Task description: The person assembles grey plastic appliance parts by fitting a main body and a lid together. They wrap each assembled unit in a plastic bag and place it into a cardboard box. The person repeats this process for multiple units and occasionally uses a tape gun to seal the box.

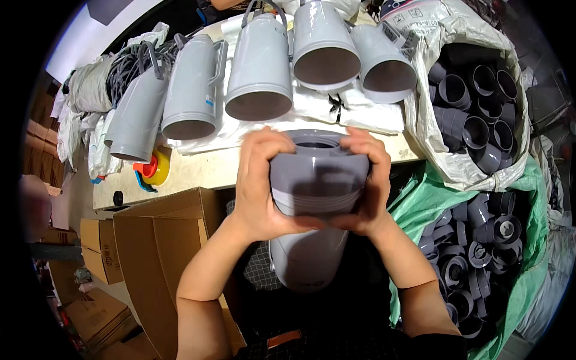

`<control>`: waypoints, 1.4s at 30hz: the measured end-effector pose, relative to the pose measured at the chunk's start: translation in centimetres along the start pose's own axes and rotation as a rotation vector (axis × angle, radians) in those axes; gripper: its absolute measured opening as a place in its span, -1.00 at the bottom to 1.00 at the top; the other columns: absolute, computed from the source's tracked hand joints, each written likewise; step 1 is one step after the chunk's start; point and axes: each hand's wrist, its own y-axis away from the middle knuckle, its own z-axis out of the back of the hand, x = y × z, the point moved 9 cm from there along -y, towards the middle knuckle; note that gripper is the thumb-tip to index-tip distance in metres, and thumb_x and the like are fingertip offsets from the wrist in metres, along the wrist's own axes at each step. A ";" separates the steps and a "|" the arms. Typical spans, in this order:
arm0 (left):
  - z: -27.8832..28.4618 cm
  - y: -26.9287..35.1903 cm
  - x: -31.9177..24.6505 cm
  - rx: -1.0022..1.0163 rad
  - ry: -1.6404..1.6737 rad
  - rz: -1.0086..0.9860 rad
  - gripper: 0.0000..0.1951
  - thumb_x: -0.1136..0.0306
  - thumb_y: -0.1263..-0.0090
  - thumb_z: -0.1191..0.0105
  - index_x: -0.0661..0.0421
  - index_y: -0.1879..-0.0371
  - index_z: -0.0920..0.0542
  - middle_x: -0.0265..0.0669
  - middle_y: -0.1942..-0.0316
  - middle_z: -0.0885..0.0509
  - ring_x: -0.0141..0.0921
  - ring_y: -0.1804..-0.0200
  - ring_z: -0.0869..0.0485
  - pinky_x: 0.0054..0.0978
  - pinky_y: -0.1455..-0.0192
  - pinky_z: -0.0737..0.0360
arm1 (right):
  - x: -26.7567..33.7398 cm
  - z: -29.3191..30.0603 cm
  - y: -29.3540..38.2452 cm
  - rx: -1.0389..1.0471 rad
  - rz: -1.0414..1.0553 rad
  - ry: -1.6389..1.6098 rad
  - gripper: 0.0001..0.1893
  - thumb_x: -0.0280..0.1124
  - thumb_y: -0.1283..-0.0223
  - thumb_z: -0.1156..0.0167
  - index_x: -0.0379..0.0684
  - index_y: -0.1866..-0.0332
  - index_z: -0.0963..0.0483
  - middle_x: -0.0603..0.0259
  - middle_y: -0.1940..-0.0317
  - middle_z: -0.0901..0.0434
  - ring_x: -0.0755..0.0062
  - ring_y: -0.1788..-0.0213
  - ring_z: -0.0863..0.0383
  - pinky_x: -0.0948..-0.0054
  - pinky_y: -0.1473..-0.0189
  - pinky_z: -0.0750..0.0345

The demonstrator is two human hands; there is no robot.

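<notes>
Both of my hands grip a dark grey plastic collar (319, 175) from its two sides, my left hand (261, 189) on the left and my right hand (371, 184) on the right. The collar has a round threaded opening facing up and sits at the wide end of a light grey plastic jug body (310, 261), which rests against my lap. My thumbs lie across the front, just under the collar's ridged band. Beyond my hands, several light grey jug bodies (258, 67) stand or lean on the table, their wide open ends towards me.
At the right, a white woven sack (423, 117) holds dark grey cups or rings; a green sack (533, 216) below holds more collar parts. An open cardboard box (157, 252) stands at my left. Red and yellow plastic pieces (157, 168) lie on the table's edge (202, 173).
</notes>
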 end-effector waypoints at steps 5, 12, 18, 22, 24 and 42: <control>-1.2 0.8 0.9 0.037 -0.070 0.030 -0.25 0.03 0.20 -0.62 0.13 0.09 -0.48 -0.15 0.20 -0.46 -0.15 0.14 -0.45 -0.21 0.05 -0.48 | -1.0 0.3 1.8 -0.003 -0.096 0.073 -0.17 -0.24 0.35 -0.69 -0.23 -0.15 -0.43 0.06 -0.02 -0.64 0.00 -0.10 -0.58 -0.15 -0.42 -0.32; -1.9 0.9 3.9 -0.110 0.057 0.155 -0.69 0.16 -0.36 -0.23 0.17 0.34 -0.50 -0.18 0.34 -0.44 -0.19 0.22 -0.41 -0.31 0.10 -0.39 | 1.1 -0.7 -0.8 0.071 -0.180 0.278 -0.33 -0.32 0.25 -0.62 -0.15 -0.10 -0.51 0.08 0.00 -0.59 -0.06 -0.11 -0.56 -0.20 -0.38 -0.33; -1.5 1.8 1.8 -0.345 0.015 0.203 -0.68 0.19 -0.59 0.04 0.23 0.22 -0.61 -0.19 0.34 -0.54 -0.20 0.16 -0.51 -0.33 0.00 -0.44 | 1.3 -0.3 -0.4 0.037 -0.253 0.292 -0.54 -0.25 0.07 -0.51 -0.12 0.01 -0.58 0.15 0.12 -0.58 0.07 -0.09 -0.55 -0.10 -0.43 -0.28; -0.2 15.3 8.2 -0.112 0.049 0.794 -0.63 0.14 -0.64 0.05 0.26 -0.03 -0.56 -0.22 0.23 -0.65 -0.35 0.09 -0.62 -0.40 -0.06 -0.53 | -4.3 7.3 4.9 -0.307 -0.484 -0.774 -0.69 -0.11 -0.22 -0.37 -0.09 0.27 -0.45 0.30 0.36 -0.59 0.25 -0.04 -0.52 0.04 -0.51 -0.18; -1.3 27.1 9.3 0.198 0.462 1.319 -0.64 0.15 -0.67 0.04 0.27 0.01 -0.59 -0.28 0.25 -0.69 -0.47 0.22 -0.64 -0.50 0.09 -0.58 | -6.6 10.8 8.4 -0.300 -0.384 -1.137 -0.66 -0.04 -0.33 -0.26 -0.05 0.33 -0.38 0.33 0.41 -0.58 0.34 -0.05 -0.52 0.09 -0.54 -0.14; 1.7 -2.9 30.3 -0.301 0.082 0.898 -0.64 0.55 -0.40 0.06 0.42 -0.11 -0.62 0.01 0.04 -0.74 -0.20 0.14 -0.76 -0.38 0.11 -0.65 | -13.3 7.5 10.3 -0.475 -0.449 -1.637 -0.59 0.02 -0.56 -0.05 0.04 0.41 -0.23 0.53 0.60 -0.42 0.48 0.07 -0.41 0.19 -0.40 -0.25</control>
